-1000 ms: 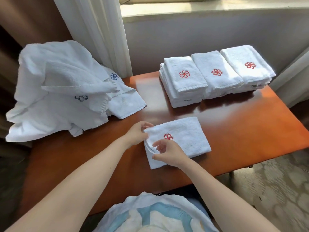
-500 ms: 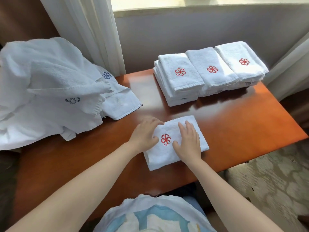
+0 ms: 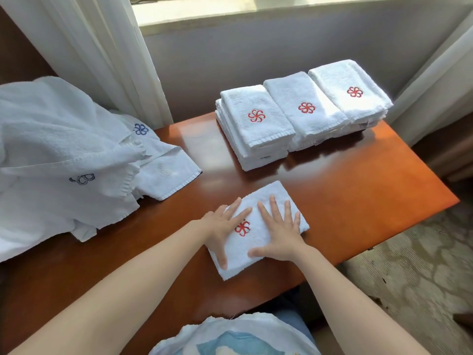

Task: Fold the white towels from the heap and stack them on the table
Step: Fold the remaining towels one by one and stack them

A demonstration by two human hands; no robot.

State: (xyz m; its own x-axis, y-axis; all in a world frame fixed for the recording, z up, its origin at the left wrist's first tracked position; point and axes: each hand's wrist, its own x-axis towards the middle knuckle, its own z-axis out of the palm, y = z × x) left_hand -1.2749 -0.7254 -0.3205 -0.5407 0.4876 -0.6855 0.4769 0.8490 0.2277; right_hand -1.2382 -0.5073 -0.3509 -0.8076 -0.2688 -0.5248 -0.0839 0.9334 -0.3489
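Bright daylight from the window [image 3: 281, 11], glare on the table [image 3: 358, 201] (glossy wood), wide-angle bending at edges

The heap [image 3: 51, 162] runs off the left edge, hiding the bench [image 3: 358, 201] beneath. The left hand [image 3: 222, 226] and right hand [image 3: 279, 234] cover much of the folded towel [image 3: 275, 189]. Tags [image 3: 318, 142] on the stacks [image 3: 304, 111] are too small to read.

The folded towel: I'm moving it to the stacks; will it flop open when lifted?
Likely floppy: the folded towel is soft layered cloth, so lifted by one edge it may sag open. Probably light. It should slide easily on the glossy table.
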